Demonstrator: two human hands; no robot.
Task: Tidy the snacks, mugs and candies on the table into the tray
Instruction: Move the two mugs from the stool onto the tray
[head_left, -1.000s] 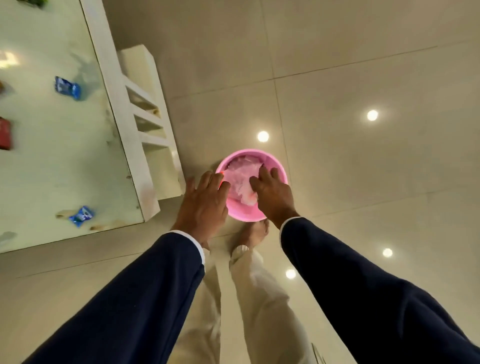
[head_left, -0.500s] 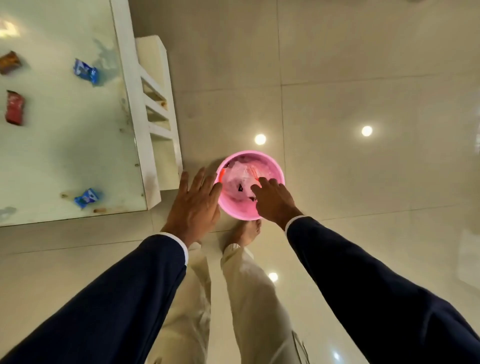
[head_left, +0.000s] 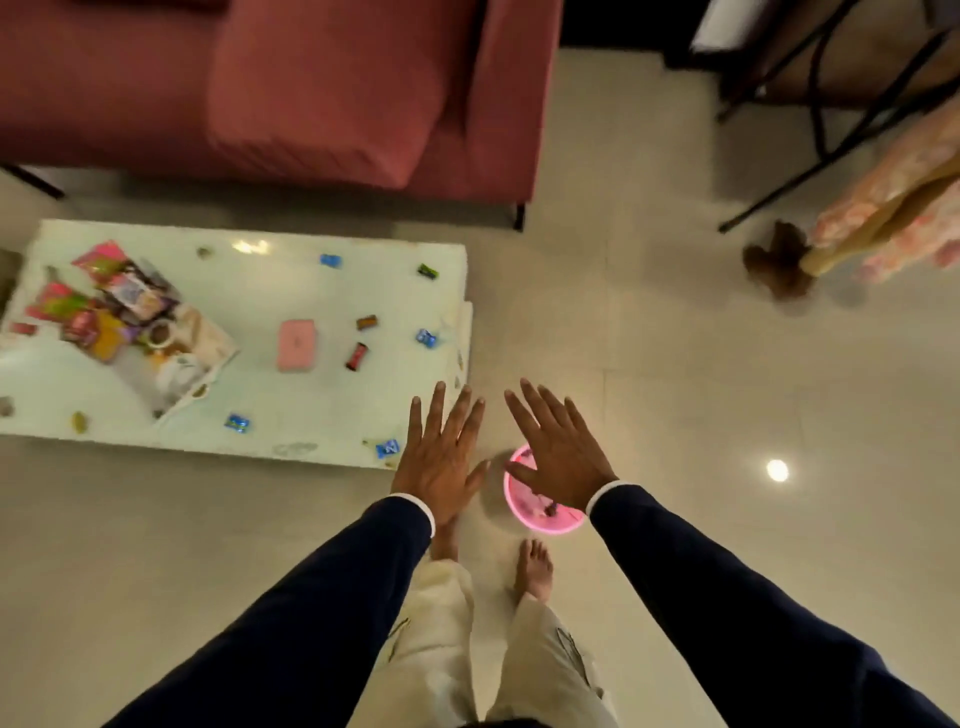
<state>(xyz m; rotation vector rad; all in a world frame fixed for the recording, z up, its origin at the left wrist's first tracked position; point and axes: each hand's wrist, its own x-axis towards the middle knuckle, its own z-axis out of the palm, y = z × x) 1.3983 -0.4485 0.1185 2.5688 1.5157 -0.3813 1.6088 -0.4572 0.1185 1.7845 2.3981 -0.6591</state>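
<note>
My left hand (head_left: 441, 457) and my right hand (head_left: 556, 457) are both open with fingers spread, held above the floor and holding nothing. Under my right hand a pink bucket (head_left: 540, 519) stands on the floor. To the left is a white table (head_left: 260, 384). On its left part a tray (head_left: 208, 338) holds snack packets (head_left: 124, 296) and mugs (head_left: 176, 371). Several wrapped candies lie loose on the table: blue ones (head_left: 237, 423) (head_left: 387, 448) (head_left: 426, 338), a red one (head_left: 357, 356), a brown one (head_left: 366, 322) and a green one (head_left: 428, 271). A pink box (head_left: 296, 345) sits mid-table.
A red sofa (head_left: 322, 88) stands behind the table. At the right, black chair legs (head_left: 810, 119), another person's patterned sleeve (head_left: 904, 208) with a stick, and a brown object (head_left: 779, 265) on the floor. My bare feet (head_left: 535, 569) stand by the bucket.
Both hands have left the pink bucket and risen, fingers spread. The view has lifted from the bucket and floor to take in the whole table, sofa and room.
</note>
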